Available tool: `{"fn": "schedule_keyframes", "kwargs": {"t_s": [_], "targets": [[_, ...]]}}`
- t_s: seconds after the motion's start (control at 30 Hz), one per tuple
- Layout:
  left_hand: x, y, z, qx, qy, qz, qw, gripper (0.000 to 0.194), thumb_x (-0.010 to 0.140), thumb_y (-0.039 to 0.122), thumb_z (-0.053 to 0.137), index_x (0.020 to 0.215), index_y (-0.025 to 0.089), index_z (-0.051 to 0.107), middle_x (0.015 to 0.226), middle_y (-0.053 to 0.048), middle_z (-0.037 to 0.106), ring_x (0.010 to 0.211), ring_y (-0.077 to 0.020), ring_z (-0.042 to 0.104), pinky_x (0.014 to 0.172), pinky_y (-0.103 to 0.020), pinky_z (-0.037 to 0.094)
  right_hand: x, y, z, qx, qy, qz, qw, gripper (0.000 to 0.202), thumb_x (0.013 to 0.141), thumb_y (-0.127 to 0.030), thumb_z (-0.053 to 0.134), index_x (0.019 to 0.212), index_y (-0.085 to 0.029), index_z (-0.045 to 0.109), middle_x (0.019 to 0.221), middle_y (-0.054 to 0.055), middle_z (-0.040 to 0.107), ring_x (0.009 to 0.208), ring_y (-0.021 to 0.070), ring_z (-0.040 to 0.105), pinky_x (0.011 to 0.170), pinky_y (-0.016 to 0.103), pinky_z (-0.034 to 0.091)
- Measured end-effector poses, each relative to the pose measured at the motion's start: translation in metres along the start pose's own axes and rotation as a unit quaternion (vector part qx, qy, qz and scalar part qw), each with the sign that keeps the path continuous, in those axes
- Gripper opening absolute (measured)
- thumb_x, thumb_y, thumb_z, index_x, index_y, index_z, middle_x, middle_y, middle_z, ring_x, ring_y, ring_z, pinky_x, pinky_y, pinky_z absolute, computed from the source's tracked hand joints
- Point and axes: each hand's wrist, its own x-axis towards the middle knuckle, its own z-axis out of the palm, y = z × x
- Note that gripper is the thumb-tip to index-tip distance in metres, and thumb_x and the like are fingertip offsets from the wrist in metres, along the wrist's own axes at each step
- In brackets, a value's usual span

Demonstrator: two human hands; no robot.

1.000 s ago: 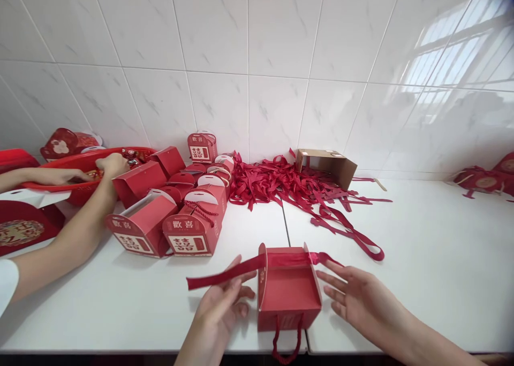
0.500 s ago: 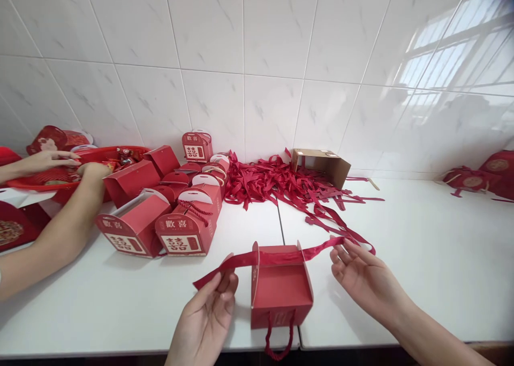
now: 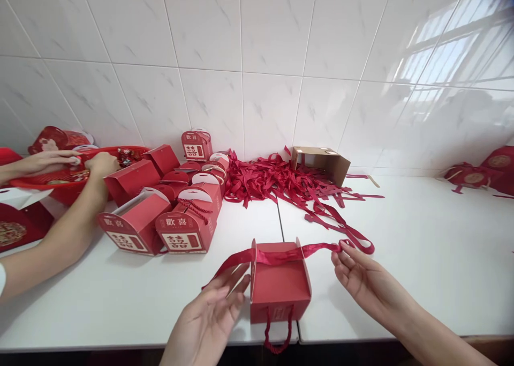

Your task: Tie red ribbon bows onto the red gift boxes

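Note:
A red gift box (image 3: pixel 280 285) stands near the table's front edge, with a twisted cord handle (image 3: pixel 278 336) hanging from its near side. A red ribbon (image 3: pixel 277 256) runs across its top and passes through both upright end flaps. Beside the left flap, my left hand (image 3: pixel 211 315) has its fingers apart, palm turned up; the ribbon's left end trails behind those fingers. My right hand (image 3: pixel 363 277) pinches the ribbon to the right of the box, between thumb and fingertips. A loop of ribbon shows just beyond that grip.
Several red boxes (image 3: pixel 182 234) stand to the left. A heap of red ribbons (image 3: pixel 265 178) spills from a tipped cardboard box (image 3: pixel 343 167) by the tiled wall. At far left, a co-worker's hands (image 3: pixel 102 165) are over a red basin (image 3: pixel 64 194). Red bags (image 3: pixel 471 177) lie far right.
My left hand has moved right towards the box, its fingers spreading, and the ribbon's left end now droops. My right hand still pinches the ribbon. The co-worker's hand has moved in the basin.

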Motion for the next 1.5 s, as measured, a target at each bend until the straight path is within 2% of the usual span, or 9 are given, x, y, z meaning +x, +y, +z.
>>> {"fn": "schedule_keyframes", "kwargs": {"t_s": [0.1,0.2,0.37,0.53,0.83,1.03,1.13,1.23,1.5], "targets": [[-0.004,-0.006,0.004,0.071,-0.098,0.031,0.992,0.031,0.081,0.024,0.059,0.112,0.021,0.065,0.125,-0.010,0.060,0.113,-0.0287,0.056,0.079,-0.034,0.056,-0.001,0.003,0.000,0.005,0.004,-0.001,1.000,0.017,0.066,-0.017,0.079,0.074,-0.023,0.065,0.085,-0.001,0.069,0.081,0.0120,0.067,0.062,0.015,0.057],[0.001,-0.006,0.009,0.082,-0.067,0.044,0.993,0.032,0.084,0.038,0.058,0.111,0.022,0.065,0.125,-0.008,0.059,0.107,-0.0245,0.058,0.076,-0.031,0.055,-0.004,0.005,0.002,0.002,0.002,0.007,1.000,0.019,0.064,-0.018,0.081,0.074,-0.023,0.065,0.089,0.000,0.070,0.086,0.0139,0.067,0.062,0.016,0.057],[0.017,0.009,0.013,-0.029,0.007,0.016,0.999,0.015,0.082,0.020,0.061,0.096,0.024,0.065,0.088,-0.002,0.066,0.070,-0.0142,0.064,0.057,-0.025,0.052,-0.009,0.006,0.003,-0.026,-0.011,-0.002,1.000,0.020,0.064,-0.019,0.081,0.074,-0.024,0.065,0.090,-0.001,0.069,0.087,0.0139,0.066,0.063,0.017,0.057],[0.017,0.033,0.027,-0.041,-0.007,0.111,0.993,0.010,0.083,0.014,0.056,0.083,0.020,0.064,0.072,0.000,0.065,0.061,-0.0123,0.062,0.051,-0.023,0.049,-0.007,0.000,0.003,-0.078,-0.003,-0.048,0.996,0.014,0.071,-0.026,0.076,0.081,-0.026,0.066,0.076,-0.001,0.066,0.078,0.0149,0.065,0.064,0.023,0.056],[0.021,0.050,0.052,0.033,-0.054,0.290,0.955,0.015,0.073,0.018,0.071,0.085,0.025,0.066,0.088,0.007,0.068,0.076,-0.0084,0.061,0.064,-0.018,0.049,-0.004,-0.021,0.031,-0.138,-0.063,-0.169,0.974,0.010,0.071,-0.029,0.076,0.074,-0.027,0.066,0.086,-0.004,0.067,0.084,0.0130,0.062,0.075,0.026,0.051],[0.015,0.052,0.077,0.128,-0.103,0.358,0.919,0.015,0.069,0.020,0.073,0.083,0.020,0.068,0.081,0.002,0.069,0.078,-0.0106,0.061,0.070,-0.020,0.048,-0.014,-0.043,0.066,-0.203,-0.171,-0.303,0.915,0.013,0.073,-0.027,0.074,0.082,-0.025,0.065,0.090,-0.001,0.064,0.088,0.0176,0.060,0.079,0.034,0.049],[0.013,0.054,0.089,0.165,-0.131,0.376,0.902,0.014,0.071,0.022,0.072,0.083,0.019,0.068,0.080,0.001,0.070,0.082,-0.0138,0.063,0.078,-0.025,0.047,-0.017,-0.052,0.079,-0.220,-0.184,-0.321,0.903,0.019,0.072,-0.030,0.075,0.088,-0.028,0.065,0.085,-0.002,0.063,0.078,0.0156,0.060,0.069,0.032,0.050],[0.012,0.058,0.098,0.203,-0.170,0.386,0.884,0.011,0.073,0.021,0.069,0.083,0.018,0.069,0.079,-0.001,0.070,0.083,-0.0158,0.064,0.080,-0.028,0.047,-0.020,-0.057,0.092,-0.256,-0.173,-0.336,0.890,0.016,0.072,-0.035,0.073,0.082,-0.025,0.066,0.080,0.000,0.063,0.074,0.0155,0.059,0.064,0.030,0.049],[0.008,0.069,0.112,0.257,-0.198,0.385,0.864,0.011,0.077,0.026,0.067,0.081,0.016,0.070,0.079,-0.004,0.070,0.081,-0.0174,0.063,0.069,-0.026,0.046,-0.031,-0.061,0.111,-0.270,-0.170,-0.401,0.859,0.016,0.075,-0.036,0.071,0.077,-0.022,0.064,0.072,-0.002,0.059,0.067,0.0122,0.056,0.064,0.027,0.048]]}}
